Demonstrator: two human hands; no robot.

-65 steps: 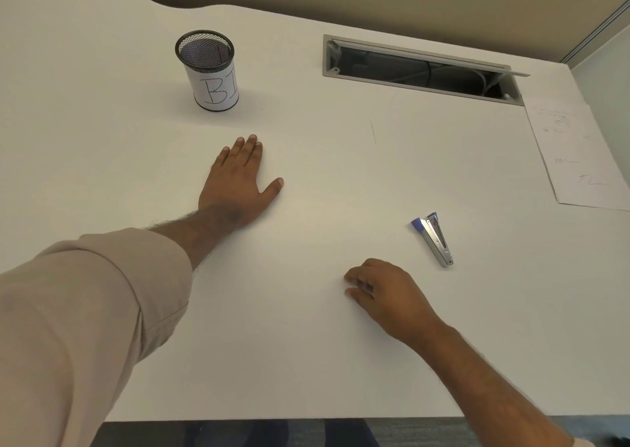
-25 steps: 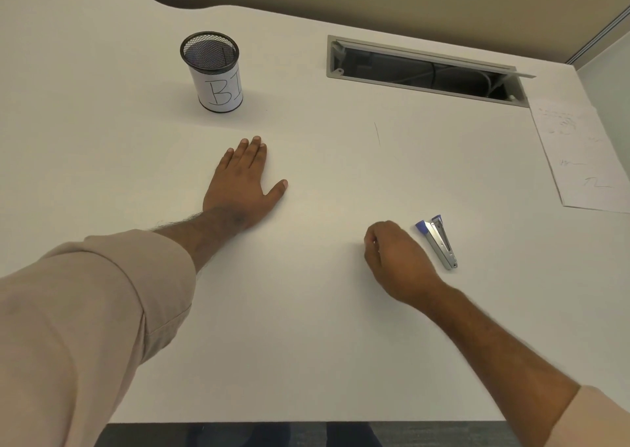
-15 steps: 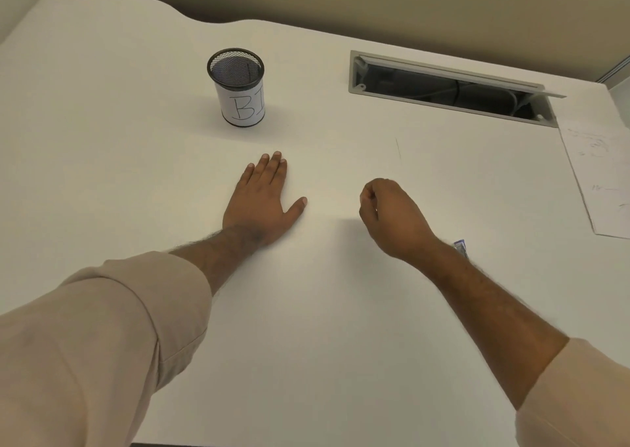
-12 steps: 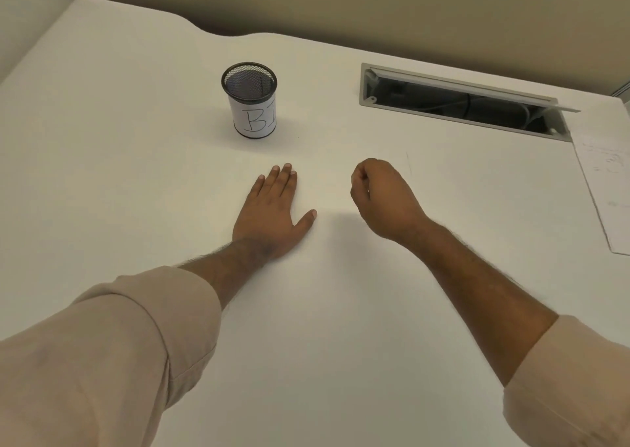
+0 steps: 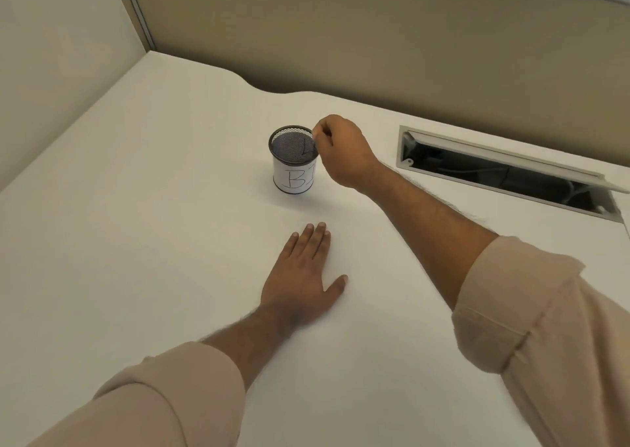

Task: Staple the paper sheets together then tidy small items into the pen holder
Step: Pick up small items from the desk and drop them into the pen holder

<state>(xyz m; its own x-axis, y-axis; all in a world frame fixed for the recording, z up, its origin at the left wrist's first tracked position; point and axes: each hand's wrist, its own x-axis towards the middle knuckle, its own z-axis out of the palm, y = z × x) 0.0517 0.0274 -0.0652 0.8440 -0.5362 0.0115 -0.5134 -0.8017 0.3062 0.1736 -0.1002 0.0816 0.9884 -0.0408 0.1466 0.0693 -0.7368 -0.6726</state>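
Note:
The black mesh pen holder [image 5: 294, 170], with a white label reading "B1", stands upright on the white desk [image 5: 136, 242]. My right hand [image 5: 341, 153] hovers at its right rim with fingers curled and fingertips pinched together over the opening. Whatever they pinch is too small to make out. My left hand [image 5: 300, 276] lies flat, palm down, on the desk in front of the holder, fingers straight and together. White paper under it cannot be told apart from the desk. Neither the stapler nor the written sheet shows in this view.
A long cable slot [image 5: 504, 174] with its grey flap raised is set into the desk at the back right. Beige partition walls [image 5: 375, 37] close the desk off behind and on the left.
My right hand left the spot near the stapler and travelled up and left to the pen holder's rim, staying pinched. The view swung left and up. My left hand stayed flat.

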